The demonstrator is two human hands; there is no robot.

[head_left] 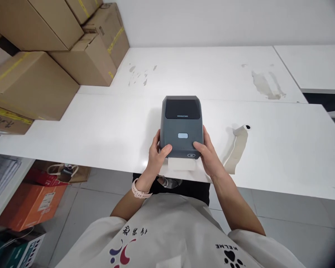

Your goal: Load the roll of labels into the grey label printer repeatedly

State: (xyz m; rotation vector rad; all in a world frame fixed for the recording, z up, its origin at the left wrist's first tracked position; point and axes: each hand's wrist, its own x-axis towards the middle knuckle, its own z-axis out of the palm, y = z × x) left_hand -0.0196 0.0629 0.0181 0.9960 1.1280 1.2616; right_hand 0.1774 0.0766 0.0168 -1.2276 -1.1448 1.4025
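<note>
Between my two hands is a dark grey label printer [173, 128] with a black window on top and a pale button on its front half. A white strip of paper [181, 164] sticks out from its near edge. My left hand [157, 155] grips the near left corner, thumb on top and fingers down the side. On the opposite corner, my right hand [209, 156] holds on in the same way. The undersides of the fingers are hidden. Right of the printer lies a partly unrolled paper roll [239, 143], its loose end pointing toward me.
The white table [100, 137] has grey stained patches toward the wall. Taped cardboard boxes [44, 82] are stacked at the back left. Below the table's left end stand an orange box [35, 203] and a shelf. The table's front edge runs close to my body.
</note>
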